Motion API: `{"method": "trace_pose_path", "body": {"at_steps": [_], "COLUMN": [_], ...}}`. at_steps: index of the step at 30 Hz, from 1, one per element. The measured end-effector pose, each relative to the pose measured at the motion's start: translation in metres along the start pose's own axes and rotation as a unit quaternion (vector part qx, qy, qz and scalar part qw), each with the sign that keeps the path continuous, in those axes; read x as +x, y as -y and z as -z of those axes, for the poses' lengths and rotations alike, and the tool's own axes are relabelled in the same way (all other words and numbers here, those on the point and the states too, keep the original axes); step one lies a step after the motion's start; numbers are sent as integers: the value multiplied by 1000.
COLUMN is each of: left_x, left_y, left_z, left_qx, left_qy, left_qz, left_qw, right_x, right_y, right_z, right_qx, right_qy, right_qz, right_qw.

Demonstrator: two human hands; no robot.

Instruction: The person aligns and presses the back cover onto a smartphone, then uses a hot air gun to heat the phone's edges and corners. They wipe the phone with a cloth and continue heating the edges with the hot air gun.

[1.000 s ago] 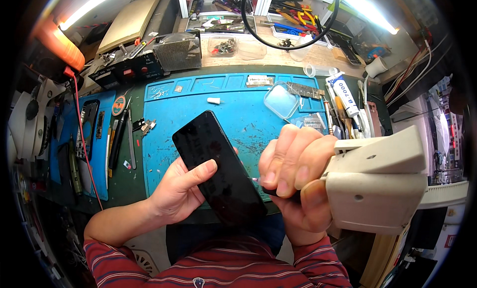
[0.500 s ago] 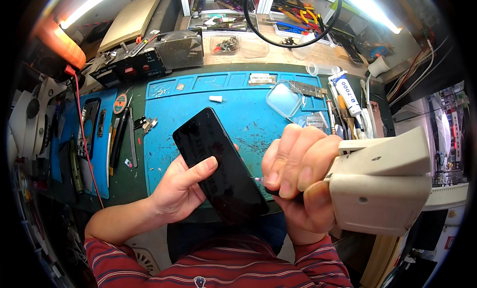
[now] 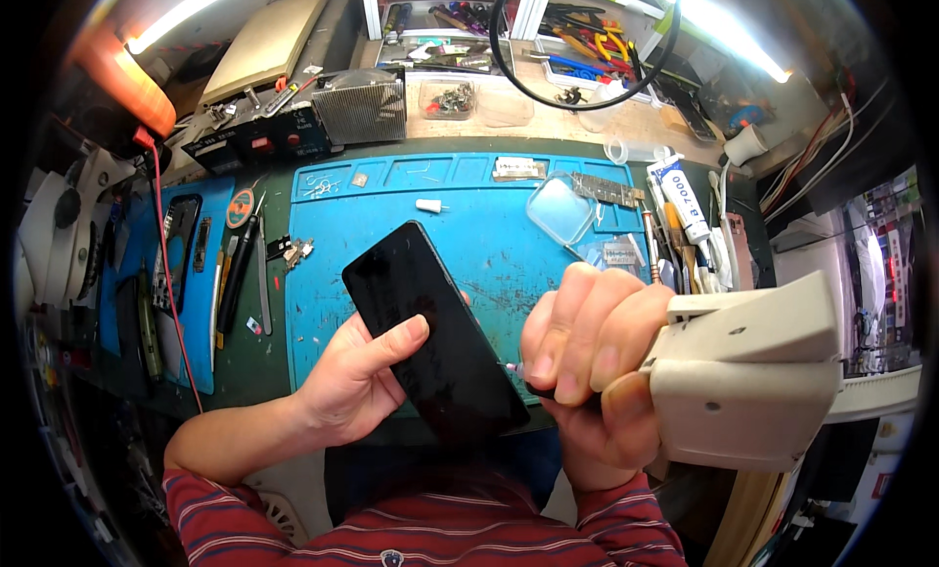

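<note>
A black phone (image 3: 435, 327) lies tilted in my left hand (image 3: 357, 371), thumb over its dark glass and fingers behind it. My right hand (image 3: 592, 362) is closed round a beige plastic lever tool (image 3: 743, 401) and a dark part below the fingers. A thin pinkish tip (image 3: 509, 366) from that grip reaches to the phone's right edge; whether it touches cannot be told. Behind both hands is the blue silicone mat (image 3: 342, 244), with a small white part (image 3: 430, 205) and a clear plastic lid (image 3: 558, 210) on it.
A glue tube (image 3: 680, 195) and slim tools stand at the mat's right. Left are tweezers (image 3: 262, 278), a disassembled phone (image 3: 176, 244) and a red cable (image 3: 159, 205). Behind stand a black device (image 3: 245, 136), parts box (image 3: 445, 99) and trays of pliers (image 3: 597, 44); a black loop (image 3: 499, 34) hangs above.
The view has shifted slightly, so the bench sits a little lower. My right hand and its tool have moved slightly along the phone's edge toward me; the grips look the same.
</note>
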State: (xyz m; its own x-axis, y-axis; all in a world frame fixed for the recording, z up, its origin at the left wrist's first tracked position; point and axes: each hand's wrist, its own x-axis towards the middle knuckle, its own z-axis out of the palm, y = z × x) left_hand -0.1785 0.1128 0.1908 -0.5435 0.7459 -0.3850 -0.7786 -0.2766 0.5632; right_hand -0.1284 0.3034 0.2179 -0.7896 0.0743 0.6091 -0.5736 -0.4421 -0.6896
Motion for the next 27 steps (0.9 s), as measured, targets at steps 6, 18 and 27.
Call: {"method": "trace_pose_path", "body": {"at_steps": [6,18,27], "left_x": [-2,0,0], "left_y": [2,0,1], "left_z": [3,1,2], "left_qx": [0,7,6], "left_qy": [3,-1,-9], "left_qz": [3,-1,-3], "left_qw": [1000,1000,1000], "right_x": [0,2,3], "right_y": [0,0,2], "right_z": [-2,4,3], "right_qx": [1,2,0], "right_qy": [1,26,18], "right_qz": [-6,5,-2], "right_qw": [1000,1000,1000]}}
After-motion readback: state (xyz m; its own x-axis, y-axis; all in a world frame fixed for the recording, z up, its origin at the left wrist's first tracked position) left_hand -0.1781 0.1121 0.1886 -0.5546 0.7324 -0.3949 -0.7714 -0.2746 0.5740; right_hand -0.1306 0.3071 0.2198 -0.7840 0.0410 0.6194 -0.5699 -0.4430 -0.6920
